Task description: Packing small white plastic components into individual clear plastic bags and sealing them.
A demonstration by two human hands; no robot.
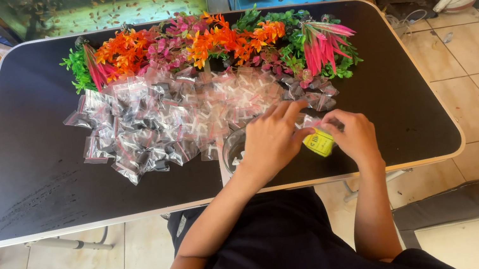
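Both hands are working over the near edge of the black tabletop. The right hand and left hand meet on a small yellow packet, so the grip is basically both sets of fingers pinched on it: the left fingers hold its left end and the right fingers hold its right side. The packet looks tilted, with its long axis running roughly from lower right up toward the left, though most of it is hidden under the fingers, so I can't say which end is the top.

Just left of the grip, partly under the left hand, sits a clear round container. Beyond the grip, further from the person, there's a big heap of tiny clear zip bags with red seal strips, a few of them touching the hands. Past that pile is a row of plastic aquarium plants in orange, pink and green. Fish tanks stand beyond the far edge of the tabletop.
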